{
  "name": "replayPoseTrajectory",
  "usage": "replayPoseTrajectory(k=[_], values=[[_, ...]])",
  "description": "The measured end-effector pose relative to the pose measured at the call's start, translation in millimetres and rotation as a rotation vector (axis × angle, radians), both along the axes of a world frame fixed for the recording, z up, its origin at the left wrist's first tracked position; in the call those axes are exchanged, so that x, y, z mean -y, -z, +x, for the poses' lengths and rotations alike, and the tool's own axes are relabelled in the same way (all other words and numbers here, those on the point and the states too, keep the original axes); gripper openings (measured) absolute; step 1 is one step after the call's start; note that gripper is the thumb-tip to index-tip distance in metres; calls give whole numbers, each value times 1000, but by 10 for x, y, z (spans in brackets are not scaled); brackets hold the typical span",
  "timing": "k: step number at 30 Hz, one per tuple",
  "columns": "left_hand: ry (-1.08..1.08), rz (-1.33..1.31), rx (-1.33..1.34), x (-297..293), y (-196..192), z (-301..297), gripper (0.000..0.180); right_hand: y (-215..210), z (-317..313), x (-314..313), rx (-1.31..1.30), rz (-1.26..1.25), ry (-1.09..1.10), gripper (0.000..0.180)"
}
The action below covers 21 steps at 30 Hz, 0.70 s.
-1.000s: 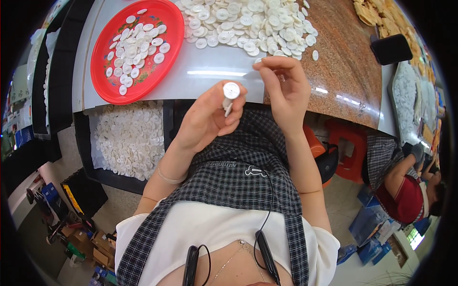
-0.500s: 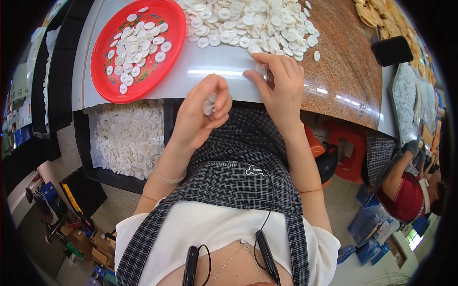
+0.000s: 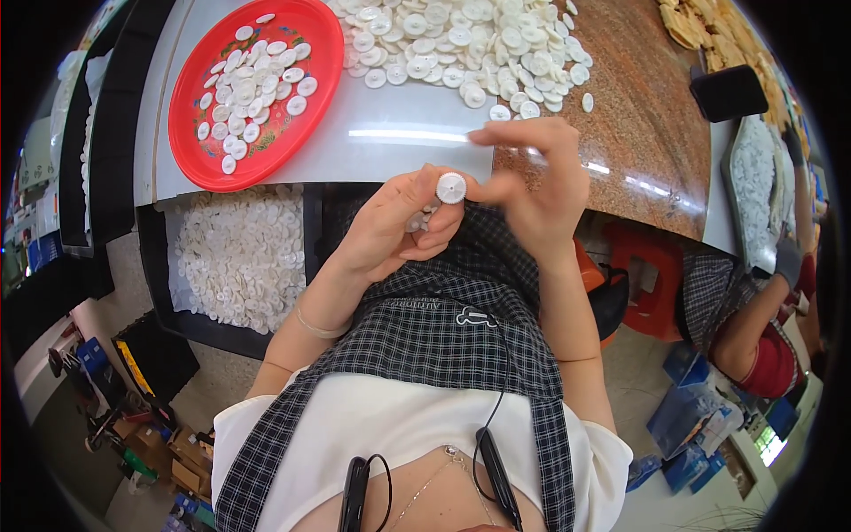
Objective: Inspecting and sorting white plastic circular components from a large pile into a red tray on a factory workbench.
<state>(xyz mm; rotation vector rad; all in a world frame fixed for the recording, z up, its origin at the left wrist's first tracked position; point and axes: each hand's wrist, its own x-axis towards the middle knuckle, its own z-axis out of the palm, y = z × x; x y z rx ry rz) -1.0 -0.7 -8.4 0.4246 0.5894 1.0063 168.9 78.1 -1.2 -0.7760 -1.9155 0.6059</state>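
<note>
My left hand (image 3: 387, 223) pinches a small white plastic gear (image 3: 451, 188) upright between thumb and fingertips, its toothed rim and centre hub showing. More white gears (image 3: 422, 218) are cupped in the same palm, partly hidden by the curled fingers. Just right of the pinched gear, my right hand (image 3: 548, 191) has its thumb and index finger spread, with nothing visible between them. Its thumb is blurred close to the gear, and I cannot tell whether they touch. A large pile of similar white gears (image 3: 461, 40) lies beyond both hands on the tabletop.
A red plate (image 3: 330, 84) with white gears stands at the far left of the table (image 3: 399, 146). Below the table edge is a black bin (image 3: 158, 266) full of white pieces. A dark phone-like device (image 3: 729, 94) stands right, and a co-worker's arm (image 3: 753, 324) shows beyond.
My right hand has drawn back from the pile's edge toward me. My left hand has moved right, and a gear now stands at its fingertips. The co-worker at right has shifted.
</note>
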Motion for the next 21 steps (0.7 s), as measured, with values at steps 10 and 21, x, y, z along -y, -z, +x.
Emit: replayPoseTrajectory(k=[10, 21], values=[[-30, 42, -18, -11, -14, 11, 60, 274, 102, -190, 259, 56, 226, 20], [-184, 25, 16, -37, -32, 3, 44, 204, 207, -41, 278, -65, 308, 24]])
